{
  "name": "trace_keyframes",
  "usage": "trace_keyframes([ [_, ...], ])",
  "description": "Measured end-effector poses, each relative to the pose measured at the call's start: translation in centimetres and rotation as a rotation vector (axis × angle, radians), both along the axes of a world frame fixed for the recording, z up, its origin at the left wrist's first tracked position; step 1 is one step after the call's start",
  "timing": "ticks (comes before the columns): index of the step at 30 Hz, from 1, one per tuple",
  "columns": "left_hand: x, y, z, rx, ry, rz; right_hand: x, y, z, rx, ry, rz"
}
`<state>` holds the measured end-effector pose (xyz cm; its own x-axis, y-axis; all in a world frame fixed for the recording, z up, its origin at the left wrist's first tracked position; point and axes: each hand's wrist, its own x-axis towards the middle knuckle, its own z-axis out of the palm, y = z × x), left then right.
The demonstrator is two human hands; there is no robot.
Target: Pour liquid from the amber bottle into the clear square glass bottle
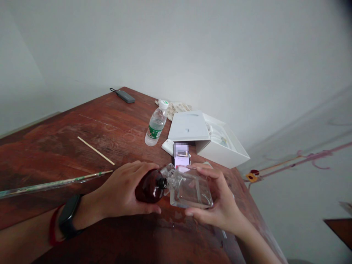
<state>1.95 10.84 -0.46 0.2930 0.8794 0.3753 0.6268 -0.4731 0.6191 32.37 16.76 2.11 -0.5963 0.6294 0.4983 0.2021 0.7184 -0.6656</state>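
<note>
Reddish-brown wooden table (52,154) is carrying everything. White box (187,126) is sitting towards the back, leaving both hands room. Left hand (118,192) is wrapping round the brown bottle (147,189); right hand (224,203) is clamping the clear bottle (189,187), fingers above, thumb below. Clear bottle is lying nearly on its side in that grip. Brown bottle is leaning towards it, mouth to mouth, in front of the wearer. Water bottle (156,124) is standing upright farther back, clear of the work. Phone (182,161) is lying just behind the clear bottle, so any drip is probably threatening it; I'd be working nearer the body. Clear neck (171,179) and black neck (162,183) are nearly meeting; can't tell if they're touching, or if anything's passing between them. Doing this well means keeping the necks in line, tilting slowly from the wrists, watching the gap. Clear walls are probably flexing under pressure, so I'd be squeezing lightly.
</note>
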Motion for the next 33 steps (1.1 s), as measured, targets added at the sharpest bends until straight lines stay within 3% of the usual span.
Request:
trace_keyframes([
  [6,0.0,-0.1,0.0,-0.010,0.013,0.002,-0.1,-0.1,0.1,0.007,-0.012,-0.020],
  [23,-0.1,-0.1,-0.3,0.013,0.012,-0.006,-1.3,-0.8,0.5,-0.223,0.150,0.064],
  [33,0.0,0.0,-0.1,-0.017,0.005,-0.004,-1.3,-0.9,0.3,-0.266,0.181,0.042],
])
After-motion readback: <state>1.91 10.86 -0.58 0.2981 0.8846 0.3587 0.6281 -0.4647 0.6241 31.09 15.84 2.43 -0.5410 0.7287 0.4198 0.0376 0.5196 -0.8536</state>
